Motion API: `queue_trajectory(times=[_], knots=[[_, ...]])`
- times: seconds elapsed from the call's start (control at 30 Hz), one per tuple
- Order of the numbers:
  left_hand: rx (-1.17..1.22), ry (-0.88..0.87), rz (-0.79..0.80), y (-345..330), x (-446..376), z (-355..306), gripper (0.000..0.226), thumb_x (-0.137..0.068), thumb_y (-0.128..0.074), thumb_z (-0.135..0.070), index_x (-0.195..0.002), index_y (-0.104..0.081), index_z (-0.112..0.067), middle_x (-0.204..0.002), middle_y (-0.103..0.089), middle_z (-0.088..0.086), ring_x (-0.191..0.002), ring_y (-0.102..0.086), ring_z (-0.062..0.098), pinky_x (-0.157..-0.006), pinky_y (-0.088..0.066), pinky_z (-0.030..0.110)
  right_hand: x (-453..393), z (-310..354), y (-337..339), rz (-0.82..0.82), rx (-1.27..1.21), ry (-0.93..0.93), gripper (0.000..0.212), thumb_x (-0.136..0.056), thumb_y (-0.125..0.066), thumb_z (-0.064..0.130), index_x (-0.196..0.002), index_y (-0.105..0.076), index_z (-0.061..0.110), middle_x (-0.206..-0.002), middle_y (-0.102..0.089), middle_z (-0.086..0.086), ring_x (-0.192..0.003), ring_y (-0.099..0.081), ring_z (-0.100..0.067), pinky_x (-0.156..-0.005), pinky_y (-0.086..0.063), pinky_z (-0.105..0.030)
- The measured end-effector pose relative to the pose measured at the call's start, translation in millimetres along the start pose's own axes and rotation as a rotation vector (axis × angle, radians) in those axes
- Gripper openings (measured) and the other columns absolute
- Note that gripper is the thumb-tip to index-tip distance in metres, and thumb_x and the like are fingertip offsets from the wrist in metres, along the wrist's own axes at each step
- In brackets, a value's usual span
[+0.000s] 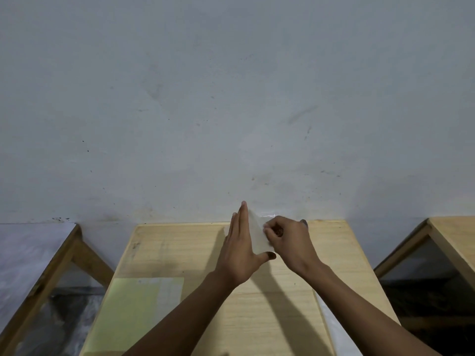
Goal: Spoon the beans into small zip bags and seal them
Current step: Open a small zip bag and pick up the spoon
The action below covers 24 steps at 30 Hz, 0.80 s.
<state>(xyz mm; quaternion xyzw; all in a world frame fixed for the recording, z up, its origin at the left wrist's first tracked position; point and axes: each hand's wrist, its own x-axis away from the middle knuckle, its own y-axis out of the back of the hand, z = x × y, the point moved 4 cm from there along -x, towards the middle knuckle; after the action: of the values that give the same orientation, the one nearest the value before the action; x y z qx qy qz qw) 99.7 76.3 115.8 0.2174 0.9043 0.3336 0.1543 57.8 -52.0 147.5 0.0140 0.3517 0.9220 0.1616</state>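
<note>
- One small clear zip bag (257,233) is in view, held up above the far part of the table between the two hands, tilted, its upper edge catching a glint of light near the wall.
- Two hands are in view. The left hand (240,249) is flat, fingers straight and together pointing up and away, its palm side against the bag and the thumb stretched out under the bag's lower corner.
- The right hand (286,238) is curled, its fingertips pinching the bag's right edge.
- No beans or spoon can be made out; whether the bag holds anything cannot be told.
- One pale yellow-green sheet (128,312) lies flat on the near left part of the table.
- One whitish strip (334,327) lies along the near right part of the table; what it is cannot be told.
- Three light wooden tables show: the middle table (180,253) under the hands, one at the left (38,276) and one at the right (452,235), each standing apart from the middle one.
- Behind them rises a pale grey-blue wall (231,98), scuffed and spotted with small dark marks.
</note>
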Motion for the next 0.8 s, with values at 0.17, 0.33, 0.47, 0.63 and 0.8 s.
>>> queue_trajectory(times=[0.17, 0.33, 0.47, 0.63, 0.8], knots=[[-0.003, -0.005, -0.031, -11, 8, 7, 0.128, -0.067, -0.084, -0.049, -0.152, 0.008, -0.02, -0.161, -0.001, -0.01, -0.149, -0.002, 0.008, -0.12, -0.022, 0.034, 4, -7, -8, 0.047, -0.045, -0.106, 0.012, -0.086, -0.064, 0.019, -0.074, -0.064, 0.018, -0.072, -0.067, 0.007, -0.071, -0.062, -0.01, -0.073, -0.052, -0.033], [-0.041, -0.042, -0.038, -13, 18, 14, 0.122, -0.067, -0.079, -0.058, -0.152, 0.0, -0.02, -0.16, -0.014, -0.005, -0.146, -0.019, 0.01, -0.113, -0.034, 0.035, 6, -8, -13, 0.066, -0.056, -0.162, 0.02, -0.083, -0.071, 0.023, -0.071, -0.059, 0.013, -0.07, -0.064, 0.002, -0.065, -0.058, -0.015, -0.071, -0.05, -0.039], [-0.032, -0.071, -0.016, -15, 24, 16, 0.123, -0.067, -0.071, -0.068, -0.154, 0.001, -0.018, -0.161, -0.008, -0.009, -0.149, -0.006, 0.011, -0.117, -0.028, 0.037, 6, -8, -12, 0.087, -0.047, -0.16, 0.029, -0.081, -0.073, 0.026, -0.066, -0.05, 0.016, -0.068, -0.063, -0.001, -0.067, -0.062, -0.021, -0.069, -0.051, -0.042], [0.009, -0.079, -0.002, -19, 28, 11, 0.123, -0.067, -0.075, -0.062, -0.153, 0.004, -0.022, -0.161, -0.008, -0.012, -0.147, -0.011, 0.002, -0.116, -0.029, 0.031, 5, -7, -13, 0.092, -0.074, -0.178, 0.034, -0.08, -0.075, 0.028, -0.066, -0.047, 0.013, -0.057, -0.056, 0.001, -0.055, -0.058, -0.018, -0.064, -0.05, -0.042], [0.04, -0.118, -0.01, -19, 31, 11, 0.105, -0.074, -0.076, -0.053, -0.152, -0.01, -0.028, -0.158, -0.021, -0.016, -0.141, -0.025, -0.004, -0.113, -0.03, 0.021, 7, -9, -13, 0.15, -0.093, -0.199, 0.037, -0.075, -0.08, 0.028, -0.066, -0.047, 0.014, -0.06, -0.053, 0.002, -0.059, -0.053, -0.019, -0.067, -0.048, -0.042]])
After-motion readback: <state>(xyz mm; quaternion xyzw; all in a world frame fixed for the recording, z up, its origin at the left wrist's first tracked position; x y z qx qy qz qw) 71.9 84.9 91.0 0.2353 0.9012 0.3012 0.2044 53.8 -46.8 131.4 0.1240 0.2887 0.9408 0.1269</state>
